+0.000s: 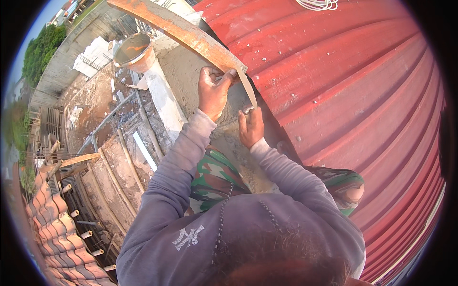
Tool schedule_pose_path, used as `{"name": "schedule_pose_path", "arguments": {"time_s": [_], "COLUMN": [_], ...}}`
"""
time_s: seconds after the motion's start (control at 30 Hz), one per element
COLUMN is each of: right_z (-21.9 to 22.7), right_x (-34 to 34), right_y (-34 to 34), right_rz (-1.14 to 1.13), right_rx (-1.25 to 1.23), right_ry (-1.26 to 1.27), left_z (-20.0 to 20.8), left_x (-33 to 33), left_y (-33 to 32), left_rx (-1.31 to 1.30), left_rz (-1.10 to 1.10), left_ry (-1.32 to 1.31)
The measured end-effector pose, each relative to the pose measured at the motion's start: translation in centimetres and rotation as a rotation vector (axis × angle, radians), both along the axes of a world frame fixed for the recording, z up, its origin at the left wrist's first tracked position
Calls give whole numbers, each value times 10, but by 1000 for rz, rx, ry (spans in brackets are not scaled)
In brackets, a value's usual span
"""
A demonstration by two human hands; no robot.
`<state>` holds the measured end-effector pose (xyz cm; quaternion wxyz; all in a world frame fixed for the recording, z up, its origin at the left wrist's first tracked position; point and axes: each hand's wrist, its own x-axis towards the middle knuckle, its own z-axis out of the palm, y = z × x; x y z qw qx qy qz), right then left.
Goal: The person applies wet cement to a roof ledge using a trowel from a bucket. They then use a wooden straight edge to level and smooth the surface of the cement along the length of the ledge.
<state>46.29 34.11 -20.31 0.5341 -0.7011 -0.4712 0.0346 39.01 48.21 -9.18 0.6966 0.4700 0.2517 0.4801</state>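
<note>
A long orange-brown board [191, 39] smeared with grey cement slants from the far left down to the middle. My left hand [213, 93] grips its near end from below, thumb and fingers closed at the edge. Just right of it, my right hand [251, 126] is closed around the lower end of a narrow tan blade-like strip [249, 90]. The strip's upper end meets the board's near end; whether the two are joined I cannot tell. A silvery bit shows at my right thumb. Grey wet-looking mortar [183, 71] covers the wall top beyond my left hand.
Red corrugated metal roofing [334, 95] rises along the right, with a coil of white cable [318, 4] at the top. A mortar-stained bucket [135, 51] stands far left. Below lie poles and rubble [114, 128]; orange roof tiles [62, 238] edge the lower left.
</note>
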Motion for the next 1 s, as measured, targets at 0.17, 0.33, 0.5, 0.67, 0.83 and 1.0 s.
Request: {"name": "schedule_pose_path", "arguments": {"time_s": [0.17,0.33,0.5,0.67,0.83,1.0], "right_z": [-21,-59,-126,-180,-202,-243], "right_x": [-3,-5,20,37,51,82], "right_y": [-8,1,-39,-83,-87,-87], "right_rz": [31,-40,-131,-230,-412,-498], "right_rx": [-154,-485,-958,-1094,-1107,-1126], "right_ry": [-39,110,151,215,424,474], "left_z": [-26,-43,-87,-125,-152,-162], "left_x": [-16,-66,-163,-256,-272,-291], "left_y": [-3,-26,-26,-18,-4,18], "left_rx": [188,278,227,43,-127,4], "left_rz": [159,198,199,14,8,178], "left_ry": [173,372,654,636,523,636]}}
